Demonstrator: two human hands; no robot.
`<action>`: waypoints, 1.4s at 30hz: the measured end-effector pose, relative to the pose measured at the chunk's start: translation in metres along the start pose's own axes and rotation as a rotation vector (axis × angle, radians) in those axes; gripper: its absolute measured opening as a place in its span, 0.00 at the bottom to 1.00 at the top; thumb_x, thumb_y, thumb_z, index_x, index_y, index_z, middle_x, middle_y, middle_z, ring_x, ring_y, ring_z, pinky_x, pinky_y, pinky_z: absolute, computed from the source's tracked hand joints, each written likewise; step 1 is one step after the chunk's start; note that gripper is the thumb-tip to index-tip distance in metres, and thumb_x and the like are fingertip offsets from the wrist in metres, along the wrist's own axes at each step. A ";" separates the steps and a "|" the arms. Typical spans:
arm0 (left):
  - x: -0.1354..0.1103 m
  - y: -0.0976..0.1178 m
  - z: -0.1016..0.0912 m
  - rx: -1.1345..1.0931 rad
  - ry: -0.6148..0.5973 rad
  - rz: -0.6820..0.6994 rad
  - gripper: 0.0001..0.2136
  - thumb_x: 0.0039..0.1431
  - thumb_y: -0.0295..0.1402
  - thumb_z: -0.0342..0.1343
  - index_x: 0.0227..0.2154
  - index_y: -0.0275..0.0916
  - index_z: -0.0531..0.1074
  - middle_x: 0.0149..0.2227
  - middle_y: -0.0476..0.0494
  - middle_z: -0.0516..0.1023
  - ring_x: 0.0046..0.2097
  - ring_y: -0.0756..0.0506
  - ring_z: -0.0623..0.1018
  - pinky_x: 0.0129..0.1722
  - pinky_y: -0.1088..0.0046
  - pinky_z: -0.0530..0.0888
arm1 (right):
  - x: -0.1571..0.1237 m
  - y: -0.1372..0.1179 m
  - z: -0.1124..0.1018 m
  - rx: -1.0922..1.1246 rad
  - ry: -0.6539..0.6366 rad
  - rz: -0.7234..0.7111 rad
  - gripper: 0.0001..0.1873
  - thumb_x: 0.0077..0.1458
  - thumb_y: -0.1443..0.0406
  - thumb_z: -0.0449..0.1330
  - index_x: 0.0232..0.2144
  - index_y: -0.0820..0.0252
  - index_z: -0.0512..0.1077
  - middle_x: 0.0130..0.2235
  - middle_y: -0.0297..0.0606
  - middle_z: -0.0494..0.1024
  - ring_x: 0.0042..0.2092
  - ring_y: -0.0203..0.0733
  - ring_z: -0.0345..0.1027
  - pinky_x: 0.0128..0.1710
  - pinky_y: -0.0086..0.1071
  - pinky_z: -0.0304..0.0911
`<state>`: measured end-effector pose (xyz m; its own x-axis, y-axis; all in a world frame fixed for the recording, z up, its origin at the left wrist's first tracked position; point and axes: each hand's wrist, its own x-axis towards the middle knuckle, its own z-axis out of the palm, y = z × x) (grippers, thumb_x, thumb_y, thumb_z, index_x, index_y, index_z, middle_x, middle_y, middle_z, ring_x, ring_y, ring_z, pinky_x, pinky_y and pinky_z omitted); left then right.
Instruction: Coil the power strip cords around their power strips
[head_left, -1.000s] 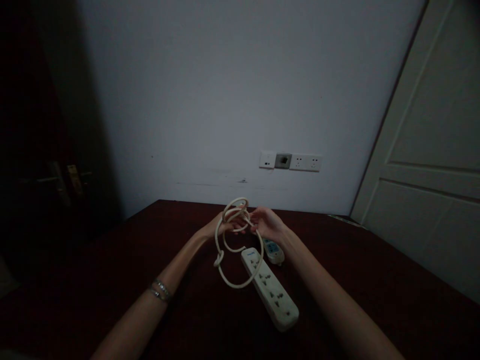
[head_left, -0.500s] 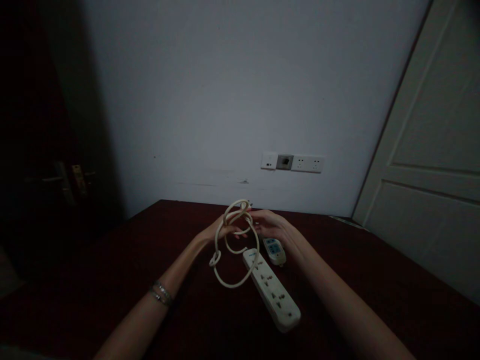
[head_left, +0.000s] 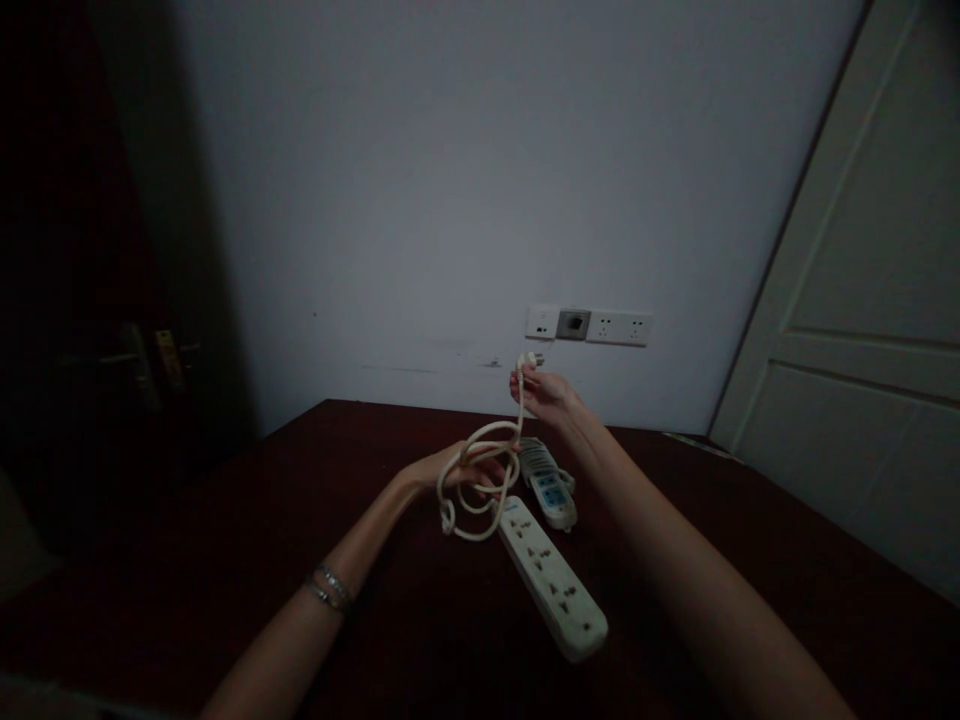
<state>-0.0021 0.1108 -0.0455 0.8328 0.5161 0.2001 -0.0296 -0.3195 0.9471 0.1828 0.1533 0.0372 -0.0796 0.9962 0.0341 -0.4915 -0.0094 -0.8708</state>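
Note:
My right hand (head_left: pixel 551 392) is raised above the table's back part, its fingers closed on the white plug (head_left: pixel 529 361), whose metal pins point right. From the plug the off-white cord (head_left: pixel 466 537) drops into loose coils. Around those coils my left hand (head_left: pixel 457 468) is closed, its fingers partly behind the loops. A small knot in the cord hangs at the left of the coils. Below them the white power strip (head_left: pixel 555 580) slants toward me, sockets facing up. Behind it, a second power strip (head_left: pixel 555 500) with blue sockets lies with its cord wrapped around it.
The dark red table (head_left: pixel 390 620) meets a pale wall (head_left: pixel 420 200) at the back. On the wall sits a row of outlets (head_left: pixel 619 328). A panelled white door (head_left: pixel 862 400) is at the right, and a dark door with a handle (head_left: pixel 169 355) at the left.
My right hand has lifted the plug up and to the right, away from the left hand. The cord coils have drawn smaller, and the second strip's wrapped cord has come into view.

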 end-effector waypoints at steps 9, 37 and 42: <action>-0.001 -0.003 -0.005 -0.196 0.020 0.037 0.29 0.44 0.23 0.56 0.53 0.40 0.59 0.43 0.38 0.72 0.38 0.45 0.76 0.35 0.69 0.73 | 0.021 -0.064 -0.058 0.152 0.336 -0.222 0.12 0.56 0.77 0.47 0.24 0.60 0.58 0.21 0.27 0.63 0.19 0.25 0.58 0.21 0.22 0.68; -0.003 -0.030 -0.024 -0.333 0.152 -0.137 0.28 0.52 0.32 0.54 0.57 0.38 0.54 0.40 0.30 0.76 0.29 0.44 0.78 0.18 0.78 0.70 | 0.018 -0.045 -0.086 0.264 0.463 -0.392 0.11 0.57 0.71 0.48 0.23 0.59 0.57 0.19 0.23 0.62 0.19 0.25 0.58 0.27 0.27 0.70; -0.006 -0.033 -0.022 -0.421 0.036 -0.154 0.34 0.49 0.27 0.55 0.59 0.39 0.47 0.39 0.31 0.76 0.28 0.45 0.78 0.17 0.81 0.69 | 0.030 -0.013 -0.103 0.287 0.495 -0.377 0.11 0.57 0.69 0.49 0.23 0.58 0.54 0.18 0.21 0.60 0.15 0.23 0.53 0.17 0.17 0.60</action>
<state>-0.0183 0.1354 -0.0729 0.8256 0.5621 0.0499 -0.1350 0.1110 0.9846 0.2760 0.1921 -0.0011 0.5143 0.8573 0.0221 -0.6237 0.3916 -0.6765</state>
